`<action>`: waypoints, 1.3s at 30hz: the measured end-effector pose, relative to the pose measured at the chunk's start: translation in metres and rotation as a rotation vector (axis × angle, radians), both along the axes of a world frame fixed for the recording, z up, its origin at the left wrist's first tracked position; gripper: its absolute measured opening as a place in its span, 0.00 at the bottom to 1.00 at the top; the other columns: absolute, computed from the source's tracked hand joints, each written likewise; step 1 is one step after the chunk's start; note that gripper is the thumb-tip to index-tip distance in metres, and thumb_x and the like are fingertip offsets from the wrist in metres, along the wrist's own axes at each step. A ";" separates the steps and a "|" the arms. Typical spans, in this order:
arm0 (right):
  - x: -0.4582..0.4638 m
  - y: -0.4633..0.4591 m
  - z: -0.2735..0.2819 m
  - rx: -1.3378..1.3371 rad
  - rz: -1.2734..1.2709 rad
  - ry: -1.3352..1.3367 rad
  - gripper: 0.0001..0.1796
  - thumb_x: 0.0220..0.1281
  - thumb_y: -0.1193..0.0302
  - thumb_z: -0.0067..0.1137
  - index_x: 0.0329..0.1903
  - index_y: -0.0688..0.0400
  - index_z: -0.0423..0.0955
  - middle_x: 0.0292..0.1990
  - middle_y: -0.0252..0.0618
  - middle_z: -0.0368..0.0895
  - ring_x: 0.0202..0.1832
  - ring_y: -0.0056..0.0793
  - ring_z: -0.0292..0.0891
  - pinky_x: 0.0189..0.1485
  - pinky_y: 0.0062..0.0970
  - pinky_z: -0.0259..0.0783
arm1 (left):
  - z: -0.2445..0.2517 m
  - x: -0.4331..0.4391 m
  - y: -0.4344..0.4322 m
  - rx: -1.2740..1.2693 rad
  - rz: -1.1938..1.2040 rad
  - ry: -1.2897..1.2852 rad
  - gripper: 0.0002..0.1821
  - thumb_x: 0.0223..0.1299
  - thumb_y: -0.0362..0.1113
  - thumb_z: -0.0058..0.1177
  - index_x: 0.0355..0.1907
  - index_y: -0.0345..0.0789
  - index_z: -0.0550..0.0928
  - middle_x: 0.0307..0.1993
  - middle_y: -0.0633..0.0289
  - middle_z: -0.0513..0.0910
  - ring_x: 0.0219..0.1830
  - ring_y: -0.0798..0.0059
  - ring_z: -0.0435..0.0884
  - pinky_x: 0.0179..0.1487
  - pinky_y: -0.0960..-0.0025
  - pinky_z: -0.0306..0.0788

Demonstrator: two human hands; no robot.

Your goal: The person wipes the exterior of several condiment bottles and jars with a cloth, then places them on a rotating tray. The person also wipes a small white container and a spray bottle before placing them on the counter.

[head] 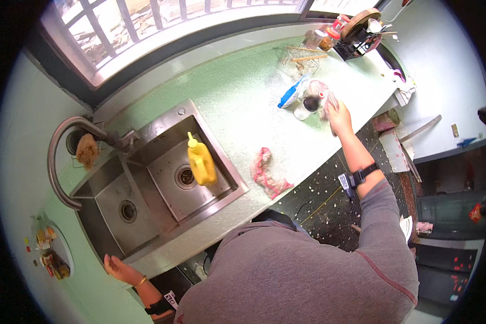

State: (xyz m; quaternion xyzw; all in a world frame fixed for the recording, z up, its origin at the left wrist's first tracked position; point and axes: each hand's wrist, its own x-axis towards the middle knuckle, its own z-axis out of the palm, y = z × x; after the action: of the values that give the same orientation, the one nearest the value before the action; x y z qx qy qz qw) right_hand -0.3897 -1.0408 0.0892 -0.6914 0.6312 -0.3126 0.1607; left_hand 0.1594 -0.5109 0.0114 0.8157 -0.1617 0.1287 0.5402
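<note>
My right hand (340,118) reaches over the counter, its fingers on a blurred pinkish-grey thing, perhaps a cloth or thin plastic. Just left of those fingers stands a clear jar with a black lid (311,103). Behind the jar are a blue-and-white packet (290,95) and a clear package with red markings (319,86). My left hand (123,271) hovers at the front left corner of the steel sink (174,222), fingers slightly bent and nothing seen in them. In the sink's right basin, a yellow plastic bottle with a nozzle (202,164) lies beside the drain.
A crumpled red-edged mesh cloth (269,174) lies near the counter's front edge. The curved faucet (53,162) arches over the left basin. A wire rack with chopsticks (303,58), lidded jars (329,39) and a black utensil holder (358,44) stand at the back right.
</note>
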 end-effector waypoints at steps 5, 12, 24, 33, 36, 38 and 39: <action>0.017 -0.057 -0.028 -0.217 0.283 0.445 0.20 0.53 0.64 0.60 0.48 0.59 0.72 0.46 0.56 0.72 0.50 0.52 0.70 0.48 0.44 0.70 | 0.016 -0.089 -0.069 -0.060 -0.185 0.164 0.12 0.67 0.32 0.46 0.50 0.30 0.74 0.47 0.61 0.75 0.50 0.73 0.72 0.56 0.71 0.65; 0.012 -0.052 -0.038 -0.007 0.439 0.449 0.15 0.50 0.70 0.60 0.43 0.57 0.73 0.41 0.54 0.71 0.46 0.53 0.71 0.47 0.44 0.71 | 0.046 -0.179 -0.150 0.024 -0.559 -0.020 0.07 0.59 0.23 0.48 0.40 0.30 0.76 0.39 0.60 0.74 0.44 0.72 0.72 0.52 0.72 0.65; 0.032 0.073 -0.025 0.059 0.856 0.355 0.15 0.46 0.69 0.63 0.38 0.57 0.72 0.38 0.50 0.72 0.44 0.49 0.71 0.46 0.42 0.70 | 0.039 -0.298 -0.312 0.270 -1.288 0.005 0.20 0.47 0.33 0.62 0.47 0.36 0.76 0.41 0.53 0.76 0.46 0.55 0.74 0.50 0.61 0.67; 0.039 0.086 -0.019 0.049 0.864 0.370 0.19 0.44 0.68 0.65 0.41 0.57 0.71 0.39 0.47 0.70 0.45 0.47 0.71 0.43 0.40 0.73 | 0.020 -0.309 -0.461 0.082 -1.370 0.806 0.18 0.56 0.28 0.49 0.51 0.35 0.77 0.47 0.62 0.78 0.52 0.76 0.73 0.55 0.72 0.66; 0.034 0.088 -0.013 0.048 0.835 0.267 0.21 0.47 0.67 0.64 0.45 0.56 0.71 0.42 0.47 0.72 0.46 0.47 0.71 0.45 0.39 0.72 | 0.046 -0.300 -0.506 0.234 -1.335 0.636 0.14 0.56 0.33 0.50 0.45 0.36 0.82 0.44 0.57 0.80 0.52 0.75 0.74 0.55 0.72 0.67; 0.027 0.090 -0.007 0.005 0.778 0.132 0.22 0.49 0.68 0.64 0.48 0.57 0.71 0.43 0.48 0.73 0.46 0.47 0.72 0.47 0.38 0.71 | 0.059 -0.310 -0.531 0.260 -1.369 0.541 0.12 0.54 0.36 0.52 0.39 0.37 0.85 0.41 0.51 0.81 0.53 0.72 0.75 0.53 0.70 0.68; 0.021 0.091 -0.005 -0.039 0.728 0.033 0.22 0.50 0.68 0.63 0.50 0.58 0.71 0.43 0.48 0.73 0.46 0.46 0.72 0.48 0.37 0.71 | 0.064 -0.316 -0.542 0.330 -1.406 0.406 0.13 0.54 0.38 0.53 0.41 0.38 0.84 0.46 0.51 0.80 0.55 0.69 0.74 0.57 0.69 0.66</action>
State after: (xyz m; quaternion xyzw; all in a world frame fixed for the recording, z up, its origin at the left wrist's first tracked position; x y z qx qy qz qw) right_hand -0.3691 -0.9497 0.0847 -0.8788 0.3400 -0.2355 0.2381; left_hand -0.1570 -1.0530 0.0749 0.5984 -0.5590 -0.4258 0.3850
